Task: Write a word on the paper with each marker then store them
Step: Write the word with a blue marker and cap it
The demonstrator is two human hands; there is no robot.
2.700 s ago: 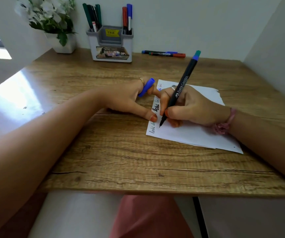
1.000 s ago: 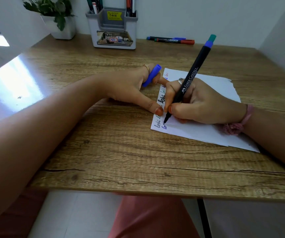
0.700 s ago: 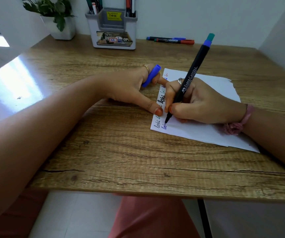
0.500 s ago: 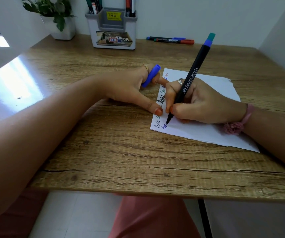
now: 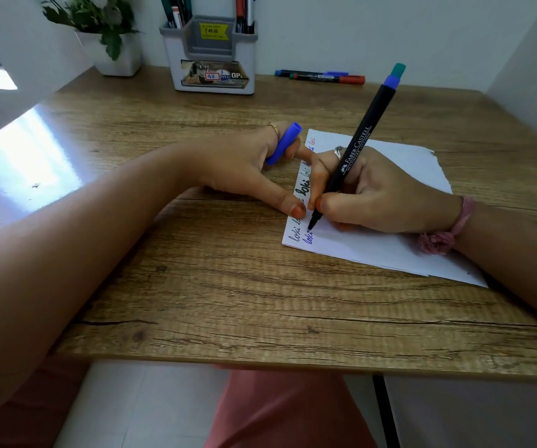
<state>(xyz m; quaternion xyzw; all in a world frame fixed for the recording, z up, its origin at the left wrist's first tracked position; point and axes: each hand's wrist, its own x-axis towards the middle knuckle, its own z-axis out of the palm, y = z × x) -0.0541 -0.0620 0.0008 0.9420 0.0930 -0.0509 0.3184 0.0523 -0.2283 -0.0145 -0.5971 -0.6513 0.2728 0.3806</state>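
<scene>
Worked at a wooden bench, with the paper lying toward its right edge, skewed, and ragged at one far corner. Had a grey holder of stored markers at the far edge and two capped markers loose beside it, toward the far right corner. Pressed the left hand down at the paper's left margin, thumb flat, with the grip clenched on the blue cap between the fingers. Closed the right hand in a writing grip on the black marker, tip touching the paper near its near left corner, at a blue word apparently half written.

Judged the risks as follows. Could have smeared wet ink with the thumb or the side of the right hand, both lying right against fresh lines. Could have let the sheet slide or crease by lifting the pinning thumb mid-stroke, with only the writing hand's weight left on it. Could have run the tip off the paper onto the bench, given so little blank room at that corner. Could have dropped the cap, seemingly pinched only lightly, and sent it rolling toward the left edge. By the look of it, had the two loose markers yet to use and store.
</scene>
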